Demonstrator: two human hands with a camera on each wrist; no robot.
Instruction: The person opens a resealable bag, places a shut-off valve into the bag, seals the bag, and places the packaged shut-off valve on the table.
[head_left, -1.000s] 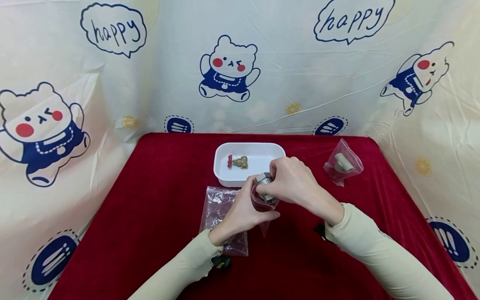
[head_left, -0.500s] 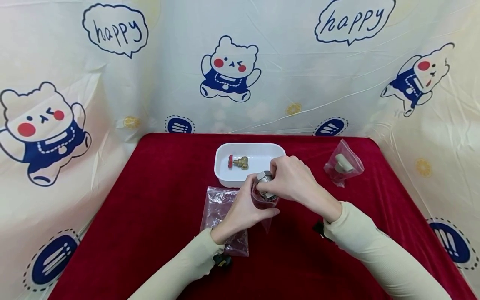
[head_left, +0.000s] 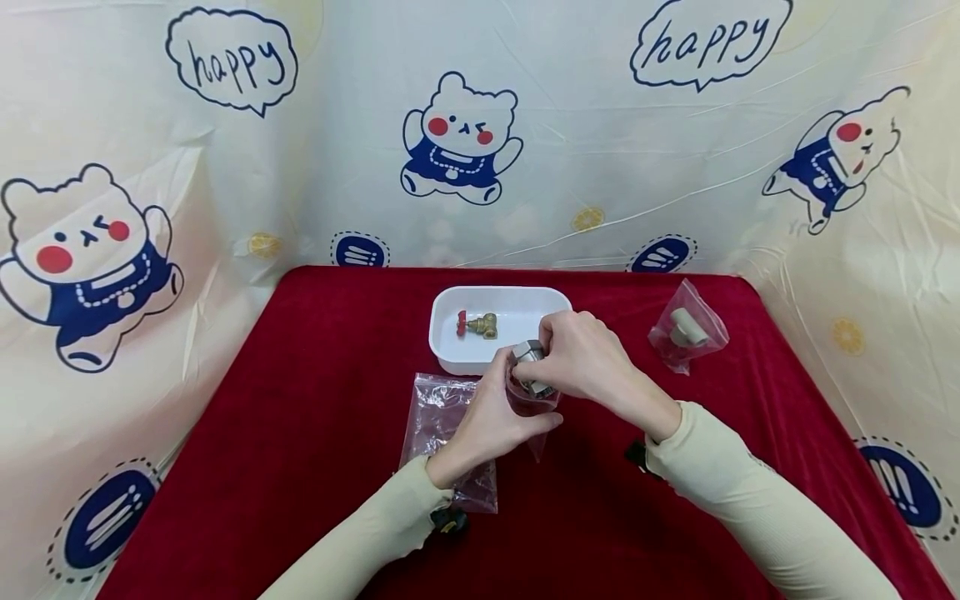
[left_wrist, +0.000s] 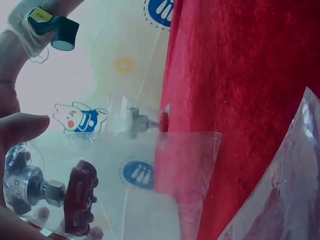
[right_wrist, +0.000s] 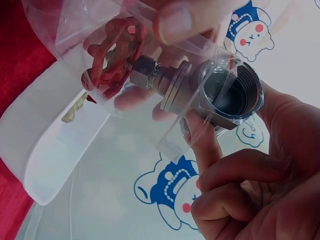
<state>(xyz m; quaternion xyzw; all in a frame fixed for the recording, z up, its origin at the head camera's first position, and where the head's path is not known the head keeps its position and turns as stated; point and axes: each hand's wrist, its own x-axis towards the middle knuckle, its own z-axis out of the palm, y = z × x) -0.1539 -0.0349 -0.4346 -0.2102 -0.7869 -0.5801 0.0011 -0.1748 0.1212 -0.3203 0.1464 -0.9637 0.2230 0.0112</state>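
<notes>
- R hand: fingers pinching the steel valve at the mouth of the clear bag; L hand has its fingers curled round the bag.
- Valve's b/w the two hands, up off the tabletop, just this side of the white tray — it lies left of the R palm, both hands equally near.
- Long axis tilted: red handwheel points down into the bag, threaded port at the upper end.

Pale cloth walls with 3 printed bears — left, far and right — border a red-draped table.
</notes>
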